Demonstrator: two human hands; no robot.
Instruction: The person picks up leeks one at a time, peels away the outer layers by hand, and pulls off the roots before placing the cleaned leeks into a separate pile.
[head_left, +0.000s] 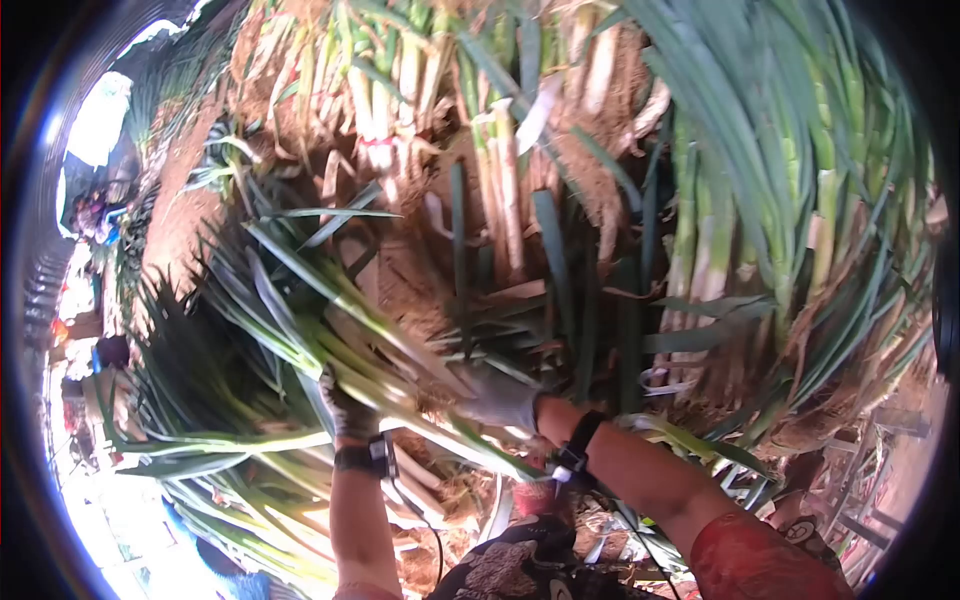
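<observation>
My left hand (349,408), in a grey glove, is wrapped round the stalks of some long green onions (350,370), whose leaves fan out to the upper left. At the pale root end of these stalks is my right hand (500,397), also gloved; its fingers are blurred and partly hidden among the stalks, so their grip is unclear. Both wrists wear black straps with small devices. More green onions (270,500) lie below and left of my left hand.
Tied onion bundles (395,100) stand at the top, roots and soil showing. A large leafy bundle (760,180) rises at the right. Loose leaves (560,260) lie between them. People (100,220) are at the far left. A cable runs down from my left wrist.
</observation>
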